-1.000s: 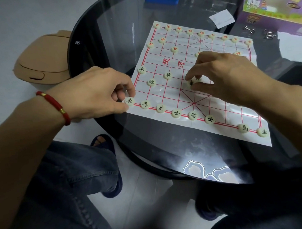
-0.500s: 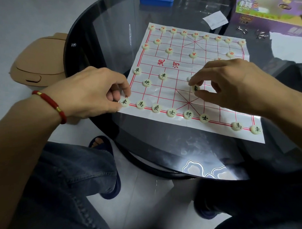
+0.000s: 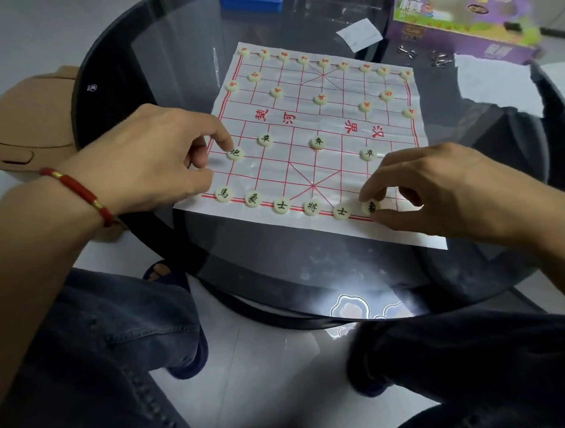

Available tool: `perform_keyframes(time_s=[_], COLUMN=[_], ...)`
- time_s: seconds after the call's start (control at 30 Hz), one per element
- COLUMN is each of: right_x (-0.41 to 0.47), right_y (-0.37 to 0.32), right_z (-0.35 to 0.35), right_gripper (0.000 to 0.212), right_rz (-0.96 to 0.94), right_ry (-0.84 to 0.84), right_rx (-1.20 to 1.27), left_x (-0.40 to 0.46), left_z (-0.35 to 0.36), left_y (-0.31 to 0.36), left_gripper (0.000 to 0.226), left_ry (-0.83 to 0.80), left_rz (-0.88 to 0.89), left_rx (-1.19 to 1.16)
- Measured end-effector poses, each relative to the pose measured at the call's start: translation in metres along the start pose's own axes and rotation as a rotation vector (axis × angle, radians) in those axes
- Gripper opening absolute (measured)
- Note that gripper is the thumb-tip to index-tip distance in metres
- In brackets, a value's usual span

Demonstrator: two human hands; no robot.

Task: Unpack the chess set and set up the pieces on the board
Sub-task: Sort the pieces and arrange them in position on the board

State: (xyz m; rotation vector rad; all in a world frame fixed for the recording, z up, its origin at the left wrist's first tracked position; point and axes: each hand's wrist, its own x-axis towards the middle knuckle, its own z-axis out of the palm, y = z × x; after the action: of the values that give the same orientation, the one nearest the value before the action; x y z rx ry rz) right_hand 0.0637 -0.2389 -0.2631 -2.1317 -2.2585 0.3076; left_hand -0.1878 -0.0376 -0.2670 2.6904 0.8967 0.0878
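Since the earlier frame, right hand [image 3: 440,192] has carried its elephant piece [image 3: 369,207] down to the near rank, pinching it beside the advisor [image 3: 340,211]. Left hand [image 3: 151,164] fingertips the cannon [image 3: 235,154] (fingers curled). Centre each piece on its intersection before releasing.

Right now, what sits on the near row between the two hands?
Head view: five black-marked pieces in a row, between the left hand and the piece pinched by the right hand.
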Motion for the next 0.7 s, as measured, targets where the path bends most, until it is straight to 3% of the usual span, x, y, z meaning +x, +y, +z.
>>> perform_keyframes(time_s=[0.5,0.7], right_x=[-0.006,-0.013], right_y=[0.001,0.025], right_z=[0.000,-0.012], right_gripper=[0.032,0.033], right_rz=[0.019,0.118], right_ry=[-0.023,0.098], right_rx=[0.029,0.010], left_x=[0.009,0.012], left_z=[0.008,0.009], left_y=[0.002,-0.002], left_gripper=[0.029,0.027], left_ry=[0.013,0.025], left_rz=[0.022,0.003], left_rx=[0.013,0.028])
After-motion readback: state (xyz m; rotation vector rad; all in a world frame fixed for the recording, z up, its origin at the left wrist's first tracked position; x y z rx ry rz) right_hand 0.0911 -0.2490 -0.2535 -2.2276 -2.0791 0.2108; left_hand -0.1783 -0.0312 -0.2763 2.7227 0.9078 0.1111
